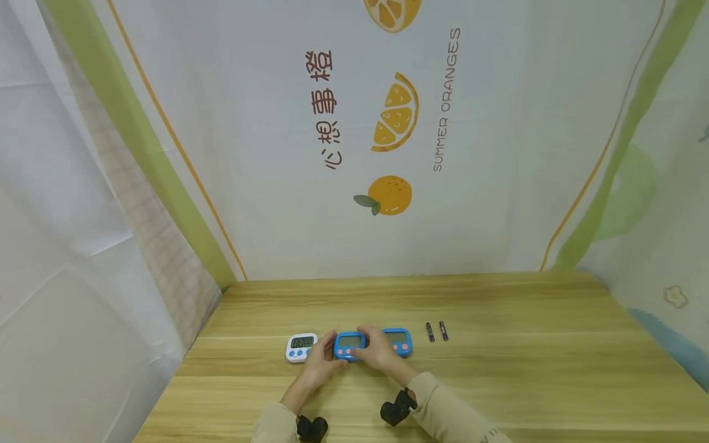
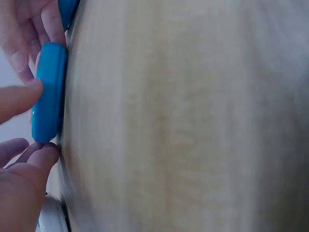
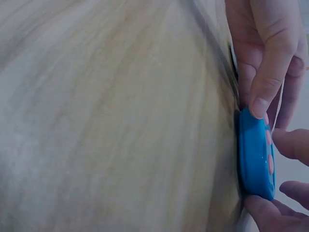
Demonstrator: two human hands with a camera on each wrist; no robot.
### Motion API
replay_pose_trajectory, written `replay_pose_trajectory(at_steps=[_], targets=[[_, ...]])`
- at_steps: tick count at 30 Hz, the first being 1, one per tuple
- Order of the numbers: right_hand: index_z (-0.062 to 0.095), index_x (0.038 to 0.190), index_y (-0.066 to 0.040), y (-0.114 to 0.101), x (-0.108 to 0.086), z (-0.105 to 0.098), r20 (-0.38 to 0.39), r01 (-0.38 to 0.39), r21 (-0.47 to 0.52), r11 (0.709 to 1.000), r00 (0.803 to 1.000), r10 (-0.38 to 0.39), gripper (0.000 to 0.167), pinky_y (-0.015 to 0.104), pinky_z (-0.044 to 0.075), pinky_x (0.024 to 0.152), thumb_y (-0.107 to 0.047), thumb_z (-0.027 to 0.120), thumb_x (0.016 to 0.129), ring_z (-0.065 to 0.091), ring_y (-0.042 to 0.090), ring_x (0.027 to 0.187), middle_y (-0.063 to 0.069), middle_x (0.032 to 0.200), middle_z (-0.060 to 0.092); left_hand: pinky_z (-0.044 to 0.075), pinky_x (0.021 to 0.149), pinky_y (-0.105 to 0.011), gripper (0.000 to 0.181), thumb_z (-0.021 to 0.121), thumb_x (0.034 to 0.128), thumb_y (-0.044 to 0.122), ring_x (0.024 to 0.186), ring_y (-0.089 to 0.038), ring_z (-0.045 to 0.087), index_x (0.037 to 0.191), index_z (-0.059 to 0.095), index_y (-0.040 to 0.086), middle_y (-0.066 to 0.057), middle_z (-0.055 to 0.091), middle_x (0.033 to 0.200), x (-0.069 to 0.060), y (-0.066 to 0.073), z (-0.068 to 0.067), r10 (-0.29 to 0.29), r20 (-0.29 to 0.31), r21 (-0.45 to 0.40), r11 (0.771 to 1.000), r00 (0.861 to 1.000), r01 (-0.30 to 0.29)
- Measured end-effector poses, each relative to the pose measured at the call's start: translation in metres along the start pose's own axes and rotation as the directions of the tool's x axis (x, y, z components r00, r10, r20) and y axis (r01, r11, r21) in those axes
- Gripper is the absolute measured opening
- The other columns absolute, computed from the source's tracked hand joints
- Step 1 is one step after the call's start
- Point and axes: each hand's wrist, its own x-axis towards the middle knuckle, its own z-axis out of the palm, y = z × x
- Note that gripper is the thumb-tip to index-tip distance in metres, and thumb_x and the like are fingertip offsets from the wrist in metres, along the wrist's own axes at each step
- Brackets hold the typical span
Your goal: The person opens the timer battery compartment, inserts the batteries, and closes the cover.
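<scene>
On the table, a blue digital timer (image 1: 350, 346) with pink buttons sits between both hands, its screen blank. My left hand (image 1: 319, 364) holds its left end, the thumb on the near edge in the right wrist view. My right hand (image 1: 379, 349) grips the other end, with fingertips on the side and the thumb by the buttons. Just right of that hand lies a second blue timer (image 1: 402, 349), partly covered by it. A white timer (image 1: 295, 355) with blue buttons and digits on its screen lies left of my left hand, which hides part of it.
Two small dark batteries (image 1: 430, 332) lie side by side right of the second blue timer. The wood-grain table (image 1: 526, 369) meets a white curtain (image 1: 471, 234) printed with oranges at the back. Further cloth hangs at both sides.
</scene>
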Motion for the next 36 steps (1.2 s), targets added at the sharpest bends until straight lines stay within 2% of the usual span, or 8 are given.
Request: replay_pose_trajectory(at_steps=[4,9,13,17,21,25,31,36], targets=[[0.044,0.122,0.011,0.001,-0.001,0.001,0.027,0.020,-0.055,0.998,0.999,-0.019,0.058,0.048,0.038,0.092,-0.007,0.071,0.074,0.042,0.041,0.113,0.027,0.123,0.045,0.037,0.094,-0.039,0.064,0.057,0.0764,-0.015,0.118,-0.046,0.031,0.129,0.020,-0.020,-0.040,0.026,0.129,0.002,-0.002,0.002,0.002,-0.020,0.044,0.999,1.000,-0.001],[0.043,0.122,0.011,0.002,-0.001,0.001,0.034,0.048,-0.086,0.995,0.998,-0.046,0.059,0.046,0.039,0.091,-0.004,0.071,0.072,0.042,0.040,0.113,0.027,0.123,0.044,0.041,0.090,-0.034,0.060,0.056,0.0764,-0.016,0.116,-0.046,0.034,0.127,0.024,-0.021,-0.041,0.030,0.125,0.002,-0.002,0.004,0.003,-0.031,0.071,0.997,1.000,-0.001],[0.041,0.123,0.013,0.000,-0.003,-0.002,0.045,0.042,-0.026,0.999,0.998,-0.041,0.059,0.044,0.041,0.090,-0.002,0.070,0.073,0.043,0.040,0.112,0.029,0.124,0.042,0.044,0.087,-0.032,0.059,0.056,0.0762,-0.015,0.113,-0.046,0.038,0.126,0.025,-0.022,-0.040,0.033,0.123,0.000,0.000,0.003,0.007,-0.032,0.052,0.999,0.999,-0.005],[0.038,0.125,0.013,-0.003,-0.004,-0.007,0.079,0.036,0.052,0.998,0.996,-0.041,0.061,0.042,0.043,0.087,-0.003,0.069,0.075,0.045,0.040,0.111,0.030,0.126,0.040,0.046,0.085,-0.029,0.058,0.058,0.0764,-0.013,0.111,-0.044,0.042,0.126,0.028,-0.020,-0.038,0.037,0.121,-0.002,0.005,-0.003,0.009,-0.046,-0.004,1.000,0.999,-0.009],[0.036,0.126,0.014,-0.007,-0.003,-0.019,0.137,0.083,0.103,0.991,0.986,-0.097,0.062,0.040,0.045,0.086,-0.006,0.068,0.077,0.044,0.041,0.111,0.030,0.126,0.040,0.047,0.083,-0.027,0.060,0.062,0.0778,-0.004,0.110,-0.043,0.044,0.127,0.031,-0.016,-0.034,0.040,0.120,-0.004,0.015,-0.009,-0.003,-0.044,-0.055,0.998,0.999,0.001],[0.037,0.124,0.016,-0.017,-0.002,-0.037,0.182,0.166,0.111,0.980,0.966,-0.185,0.062,0.036,0.048,0.082,-0.011,0.068,0.078,0.046,0.039,0.110,0.028,0.122,0.044,0.049,0.080,-0.028,0.062,0.065,0.0791,0.006,0.110,-0.041,0.044,0.130,0.033,-0.011,-0.029,0.040,0.122,-0.006,0.027,-0.013,-0.012,-0.040,-0.082,0.997,0.999,0.009],[0.043,0.122,0.012,-0.024,-0.006,-0.062,0.183,0.246,0.035,0.969,0.951,-0.248,0.059,0.037,0.048,0.082,-0.022,0.066,0.080,0.051,0.032,0.105,0.020,0.115,0.053,0.046,0.087,-0.033,0.058,0.064,0.0814,0.015,0.114,-0.036,0.041,0.129,0.038,-0.007,-0.022,0.043,0.124,-0.006,0.048,-0.010,0.043,-0.065,-0.062,0.997,0.997,-0.047],[0.044,0.122,0.011,-0.026,-0.015,-0.083,0.194,0.255,0.102,0.961,0.943,-0.271,0.056,0.042,0.046,0.083,-0.024,0.062,0.083,0.050,0.034,0.106,0.020,0.116,0.053,0.043,0.090,-0.037,0.054,0.065,0.0812,0.019,0.111,-0.032,0.043,0.126,0.044,-0.003,-0.017,0.046,0.123,-0.004,0.066,-0.002,0.084,-0.071,-0.035,0.996,0.994,-0.086]])
